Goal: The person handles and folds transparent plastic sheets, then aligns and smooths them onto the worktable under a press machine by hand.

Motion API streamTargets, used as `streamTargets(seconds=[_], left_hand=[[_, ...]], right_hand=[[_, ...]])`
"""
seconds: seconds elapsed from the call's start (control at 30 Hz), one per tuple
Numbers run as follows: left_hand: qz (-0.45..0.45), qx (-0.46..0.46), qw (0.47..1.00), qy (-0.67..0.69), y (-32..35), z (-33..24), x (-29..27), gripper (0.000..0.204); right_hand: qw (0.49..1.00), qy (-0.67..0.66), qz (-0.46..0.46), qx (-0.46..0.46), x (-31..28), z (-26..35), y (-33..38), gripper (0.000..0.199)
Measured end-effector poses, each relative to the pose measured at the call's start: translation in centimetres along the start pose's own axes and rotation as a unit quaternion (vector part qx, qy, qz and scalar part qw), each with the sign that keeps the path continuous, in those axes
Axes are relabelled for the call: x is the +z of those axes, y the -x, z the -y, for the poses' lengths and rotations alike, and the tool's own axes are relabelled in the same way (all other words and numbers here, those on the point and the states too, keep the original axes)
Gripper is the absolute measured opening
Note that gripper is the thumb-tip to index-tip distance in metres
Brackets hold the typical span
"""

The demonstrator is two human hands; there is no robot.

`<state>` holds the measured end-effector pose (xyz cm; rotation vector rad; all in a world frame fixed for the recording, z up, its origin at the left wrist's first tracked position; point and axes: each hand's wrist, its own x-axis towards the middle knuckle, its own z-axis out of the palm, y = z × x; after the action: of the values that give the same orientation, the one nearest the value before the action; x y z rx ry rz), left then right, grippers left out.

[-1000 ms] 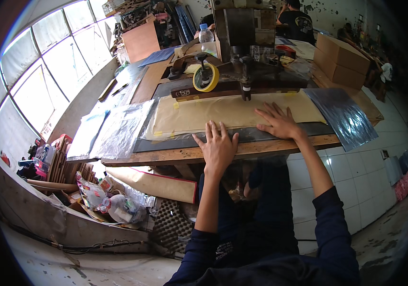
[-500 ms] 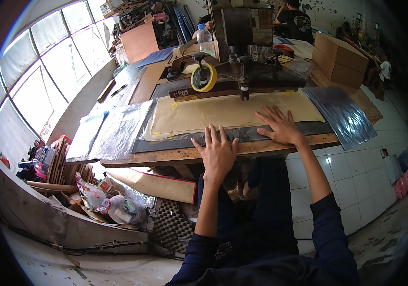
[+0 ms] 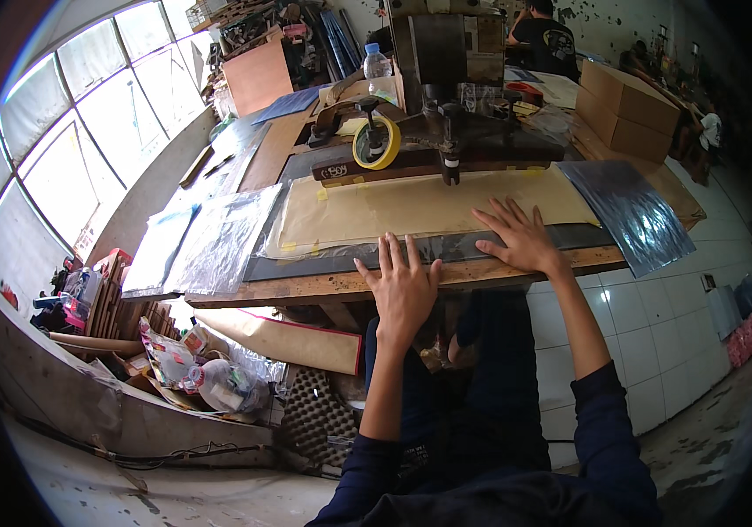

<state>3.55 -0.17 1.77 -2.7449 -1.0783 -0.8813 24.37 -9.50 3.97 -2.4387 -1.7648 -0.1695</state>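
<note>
A long tan sheet (image 3: 393, 207), held by bits of yellow tape, lies on a dark mat (image 3: 297, 267) near the front of the wooden table. My left hand (image 3: 404, 294) rests at the table's front edge, fingers spread, its tips at the sheet's near edge. On the right part of the sheet and the mat my right hand (image 3: 521, 241) lies flat with fingers apart. Neither hand holds anything. Just behind the sheet runs the dark bar (image 3: 428, 167) of a press-like machine, with a roll of yellow tape (image 3: 377, 143) hanging on its left knob.
Clear plastic sheets (image 3: 222, 241) lie at the table's left, and a shiny bluish plastic sheet (image 3: 630, 215) overhangs its right front. Cardboard boxes (image 3: 626, 110) stand at the back right. A water bottle (image 3: 377, 63) is behind the machine. Another person (image 3: 544, 39) sits farther back.
Both hands have shifted very slightly, staying spread over the same places. The sheet and the machine look unmoved.
</note>
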Motion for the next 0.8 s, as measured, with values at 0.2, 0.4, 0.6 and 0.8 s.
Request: streamTargets(seconds=[0.2, 0.4, 0.6, 0.8], left_hand=[[-0.018, 0.006, 1.0, 0.009, 0.6, 0.3, 0.0, 0.057], [-0.015, 0.023, 0.999, 0.022, 1.5, 0.3, -0.7, 0.056], [0.039, 0.007, 0.996, 0.081, 0.7, 1.9, -2.4, 0.042], [0.054, 0.007, 0.997, 0.056, -5.8, 5.0, -2.5, 0.028]], right_hand=[[1.0, -0.007, -0.007, 0.01, -0.4, 1.3, 1.4, 0.067], [0.999, 0.011, -0.039, 0.036, -0.5, 2.2, 3.6, 0.072], [0.996, 0.045, -0.071, 0.026, -1.8, 2.5, 5.7, 0.076], [0.965, -0.223, 0.066, 0.122, -6.5, 0.7, -0.5, 0.043]])
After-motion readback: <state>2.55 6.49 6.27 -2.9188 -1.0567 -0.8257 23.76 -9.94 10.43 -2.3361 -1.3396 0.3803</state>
